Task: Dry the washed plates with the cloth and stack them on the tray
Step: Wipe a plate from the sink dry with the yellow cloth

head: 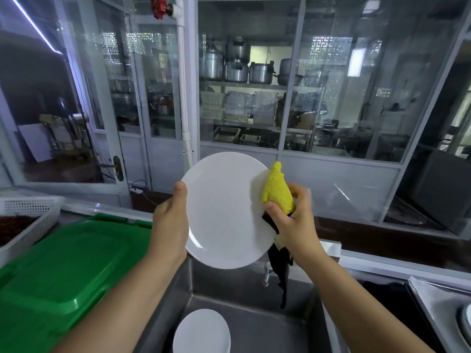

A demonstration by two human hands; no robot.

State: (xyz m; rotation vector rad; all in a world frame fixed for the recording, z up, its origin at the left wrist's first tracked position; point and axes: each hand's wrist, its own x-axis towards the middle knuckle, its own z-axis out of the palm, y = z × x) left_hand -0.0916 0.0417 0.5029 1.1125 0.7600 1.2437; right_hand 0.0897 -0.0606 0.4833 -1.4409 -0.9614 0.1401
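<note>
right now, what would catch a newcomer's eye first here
A big white plate held upright at centre above the steel sink, the left hand gripping its left rim. On its right edge the right hand presses a bright yellow cloth. A large green lid fills the lower left.

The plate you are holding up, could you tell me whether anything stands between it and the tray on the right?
Nothing visible does. The plate, held by the left hand, is over the sink; only the right hand with the cloth lies toward the tray.
</note>
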